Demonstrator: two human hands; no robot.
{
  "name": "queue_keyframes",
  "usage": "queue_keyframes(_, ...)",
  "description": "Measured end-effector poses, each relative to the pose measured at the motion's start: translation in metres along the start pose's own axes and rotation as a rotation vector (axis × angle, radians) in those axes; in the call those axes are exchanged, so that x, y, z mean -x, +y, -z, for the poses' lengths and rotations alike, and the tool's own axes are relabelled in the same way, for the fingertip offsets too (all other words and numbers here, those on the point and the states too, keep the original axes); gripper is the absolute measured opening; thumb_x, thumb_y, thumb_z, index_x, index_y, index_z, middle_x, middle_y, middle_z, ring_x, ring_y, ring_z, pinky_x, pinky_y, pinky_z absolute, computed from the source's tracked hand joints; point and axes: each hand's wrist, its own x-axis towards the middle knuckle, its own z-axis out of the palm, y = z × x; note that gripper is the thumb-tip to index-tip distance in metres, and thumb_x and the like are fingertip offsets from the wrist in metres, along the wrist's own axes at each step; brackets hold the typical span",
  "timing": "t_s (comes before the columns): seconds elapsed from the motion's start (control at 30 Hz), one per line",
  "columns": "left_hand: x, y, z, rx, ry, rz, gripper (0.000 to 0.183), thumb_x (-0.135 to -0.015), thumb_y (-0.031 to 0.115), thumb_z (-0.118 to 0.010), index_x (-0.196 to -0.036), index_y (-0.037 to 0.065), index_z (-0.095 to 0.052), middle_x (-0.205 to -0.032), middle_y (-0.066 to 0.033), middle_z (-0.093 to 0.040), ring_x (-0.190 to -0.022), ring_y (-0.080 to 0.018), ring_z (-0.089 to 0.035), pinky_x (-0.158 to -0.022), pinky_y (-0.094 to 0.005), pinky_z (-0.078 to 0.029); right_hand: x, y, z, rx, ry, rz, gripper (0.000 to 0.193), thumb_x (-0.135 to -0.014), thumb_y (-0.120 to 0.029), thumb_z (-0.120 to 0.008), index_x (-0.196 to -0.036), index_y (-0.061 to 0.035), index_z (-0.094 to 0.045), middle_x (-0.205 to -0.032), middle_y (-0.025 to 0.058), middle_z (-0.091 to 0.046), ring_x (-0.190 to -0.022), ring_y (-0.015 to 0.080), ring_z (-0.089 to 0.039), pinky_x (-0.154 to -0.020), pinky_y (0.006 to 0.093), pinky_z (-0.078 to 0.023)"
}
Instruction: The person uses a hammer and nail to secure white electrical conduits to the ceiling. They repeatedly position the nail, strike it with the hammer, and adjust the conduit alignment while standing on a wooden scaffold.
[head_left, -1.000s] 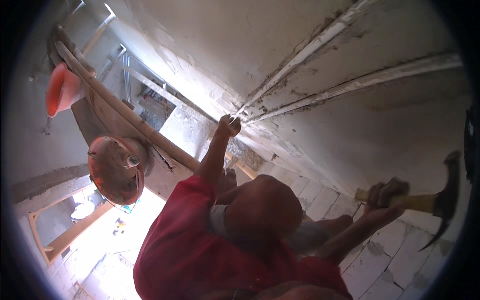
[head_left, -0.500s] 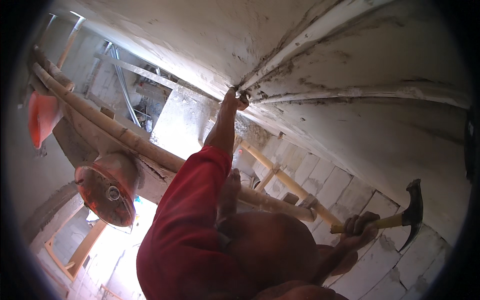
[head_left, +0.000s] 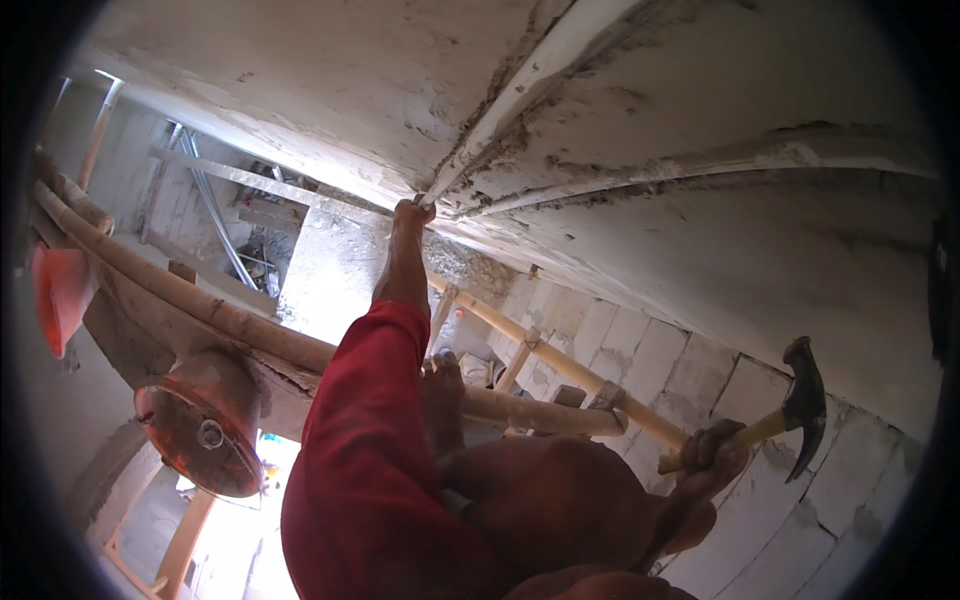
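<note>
My left hand [head_left: 412, 212], on a stretched arm with a red sleeve, reaches to the plastered wall [head_left: 330, 110]. Its fingers are closed at the lower end of a pale pipe [head_left: 520, 90] set in a rough groove. What they grip there is too small to make out. A second pale pipe [head_left: 700, 165] curves off to the right from nearly the same spot. On the right, my right hand [head_left: 712, 448] is wrapped round the yellow handle of a claw hammer [head_left: 806, 400], whose dark head points away from my body, apart from the wall.
A thick wooden pole [head_left: 220, 315] crosses from the left below me, and a lighter pole frame [head_left: 565, 365] stands by the block wall [head_left: 655, 360]. Two orange-red bowl-shaped things [head_left: 205, 430] sit along the left. My bare foot [head_left: 442, 385] is near the poles.
The view has shifted, so the wall and pipes sit further left. My left hand's fingers, earlier sticking out to the right, are now drawn in at the pipe end. The hammer stays in my right hand.
</note>
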Motion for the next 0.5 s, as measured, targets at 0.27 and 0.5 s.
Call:
queue_keyframes(0.27,0.096,0.051,0.026,0.013,0.099,-0.034,0.066,-0.083,0.060,-0.046,-0.114,0.005,-0.063,-0.110,-0.0288,-0.064,-0.110,-0.0405,-0.061,-0.095,-0.0453,-0.050,0.011,-0.010,-0.004,0.027,-0.097,-0.067,0.041,-0.089,-0.039,-0.066,-0.095,-0.0037,-0.047,-0.057,-0.0029,-0.033,-0.040,0.0052,-0.027,-0.035,0.0213,-0.021)
queue_keyframes(0.5,0.082,0.029,0.003,-0.126,0.216,-0.173,0.053,-0.086,0.052,-0.048,-0.111,0.008,-0.065,-0.110,-0.0186,-0.067,-0.103,-0.0365,-0.064,-0.087,-0.0450,-0.052,0.030,-0.013,0.002,-0.018,-0.081,-0.019,0.039,-0.089,-0.035,-0.067,-0.104,-0.0048,-0.048,-0.067,-0.0001,-0.043,-0.044,0.0059,-0.032,-0.037,0.0211,-0.023)
